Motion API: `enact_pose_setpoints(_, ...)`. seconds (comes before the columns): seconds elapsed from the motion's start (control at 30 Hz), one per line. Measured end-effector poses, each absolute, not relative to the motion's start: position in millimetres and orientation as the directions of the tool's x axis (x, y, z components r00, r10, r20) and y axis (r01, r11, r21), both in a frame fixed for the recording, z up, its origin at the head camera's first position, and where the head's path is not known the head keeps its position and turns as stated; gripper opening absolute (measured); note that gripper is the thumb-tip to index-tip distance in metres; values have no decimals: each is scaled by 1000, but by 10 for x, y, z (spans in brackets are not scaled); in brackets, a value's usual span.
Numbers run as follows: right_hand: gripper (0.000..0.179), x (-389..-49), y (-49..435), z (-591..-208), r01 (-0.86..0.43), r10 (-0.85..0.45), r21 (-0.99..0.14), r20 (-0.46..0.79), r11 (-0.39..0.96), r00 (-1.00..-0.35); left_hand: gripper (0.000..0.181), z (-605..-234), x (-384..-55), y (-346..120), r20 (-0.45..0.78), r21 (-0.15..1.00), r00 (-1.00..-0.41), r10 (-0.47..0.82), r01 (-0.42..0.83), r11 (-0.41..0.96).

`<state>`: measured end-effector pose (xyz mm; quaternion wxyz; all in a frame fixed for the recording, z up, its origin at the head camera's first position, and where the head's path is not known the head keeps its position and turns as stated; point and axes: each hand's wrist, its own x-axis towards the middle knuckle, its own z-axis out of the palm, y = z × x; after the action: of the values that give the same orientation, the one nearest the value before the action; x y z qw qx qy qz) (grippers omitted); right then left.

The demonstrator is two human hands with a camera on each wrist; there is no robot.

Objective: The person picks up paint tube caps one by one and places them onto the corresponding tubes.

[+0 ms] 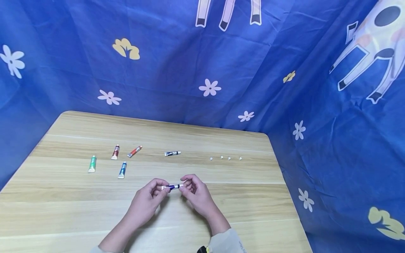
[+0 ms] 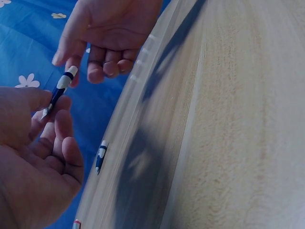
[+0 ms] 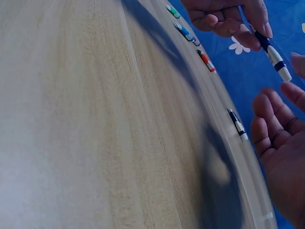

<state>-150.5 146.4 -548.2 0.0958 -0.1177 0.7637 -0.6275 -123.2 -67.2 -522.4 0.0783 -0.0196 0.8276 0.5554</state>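
The left hand (image 1: 147,201) pinches a purple paint tube (image 1: 172,187); the right hand (image 1: 198,196) holds its fingers parted around the white tip (image 3: 286,75) (contact unclear), well inside the tabletop (image 1: 253,200)'s far edge.

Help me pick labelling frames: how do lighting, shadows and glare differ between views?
Head view: bright, with soft shadows near the left hand and right hand on the table; left wrist view: dimmer, a dark shadow across the tabletop; right wrist view: also dim, pale glare at lower left, table edge bowed.
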Motion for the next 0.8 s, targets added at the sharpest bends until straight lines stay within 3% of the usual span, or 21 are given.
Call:
enact_pose_setpoints(0.13, 37, -1502, 1477, -5479, -112, -295, -981, 61, 157, -953, 17, -5209, -1227, -680, -157, 915, -986, 55, -125, 384)
enact_pose_setpoints(0.33, 23, -1481, 1475, -5482, -183, -252, -966, 135, 180, -958, 18, -5204, -1229, -680, -168, 916, -984, 50, -137, 378)
enact_pose_setpoints(0.57, 14, -1482, 1468, -5485, -186, -202, -949, 137, 254, -970, 20, -5182, -1215, -681, -160, 915, -986, 50, -129, 382)
enact_pose_setpoints(0.8, 11, -1481, 1458, -5499, -156, -176, -958, 115, 241, -978, 21, -5176, -1215, -680, -161, 920, -985, 56, -129, 371)
